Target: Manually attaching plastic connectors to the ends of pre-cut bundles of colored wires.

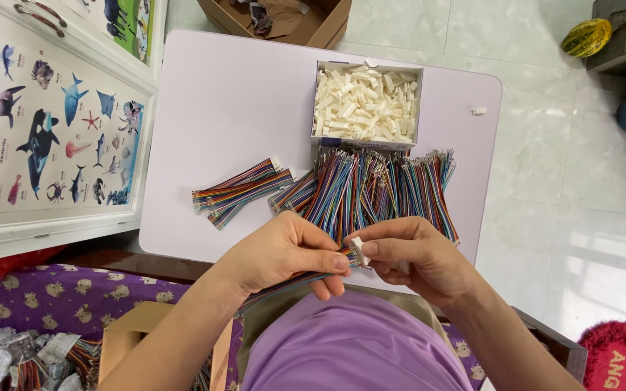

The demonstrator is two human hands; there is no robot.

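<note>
My left hand (280,253) grips a flat bundle of multicoloured wires (291,280) near its end, over the near edge of a pale lilac table (233,101). My right hand (418,257) pinches a small white plastic connector (359,251) at the tip of those wires. Both hands meet at the connector. Just beyond them lies a large spread of loose coloured wires (382,190). Left of it lie finished wire bundles with white connectors (237,192). A white box full of white connectors (366,107) stands farther back.
One stray white connector (478,111) lies near the table's right edge. A sea-animal poster board (48,130) leans at the left. A cardboard box (284,18) sits behind the table. More wire bundles (23,362) lie at the lower left beside a brown box (132,329).
</note>
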